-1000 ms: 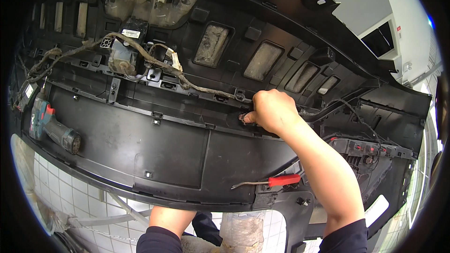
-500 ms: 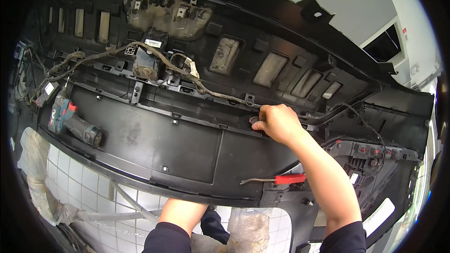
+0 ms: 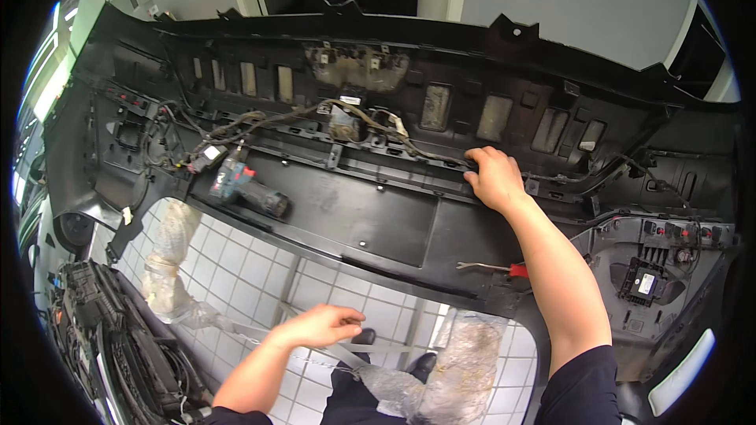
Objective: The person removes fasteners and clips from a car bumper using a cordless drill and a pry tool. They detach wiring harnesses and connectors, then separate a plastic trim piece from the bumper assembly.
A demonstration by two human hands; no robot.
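Note:
A large black car bumper (image 3: 354, 220) lies with its inner side up across a stand. A wiring harness (image 3: 409, 145) runs along its ribbed upper part. My right hand (image 3: 494, 179) reaches over the bumper, fingers curled onto the harness near the middle. My left hand (image 3: 319, 327) is below the bumper's near edge, fingers loosely curled over a grey bar of the stand (image 3: 386, 344); whether it grips the bar is unclear. A cordless drill (image 3: 248, 189) lies on the bumper to the left. A red-handled trim tool (image 3: 496, 268) lies beside my right forearm.
Plastic-wrapped stand arms (image 3: 169, 267) (image 3: 461, 362) hold the bumper over a white tiled floor (image 3: 236, 260). A black grille-like part (image 3: 110, 338) sits at lower left. A small control module (image 3: 644, 282) is fixed at the bumper's right end. Grey walls stand behind.
My left hand has come out from under the bumper's near edge into view over the stand bar. My right hand stays on the harness. The view has shifted, showing more of the bumper.

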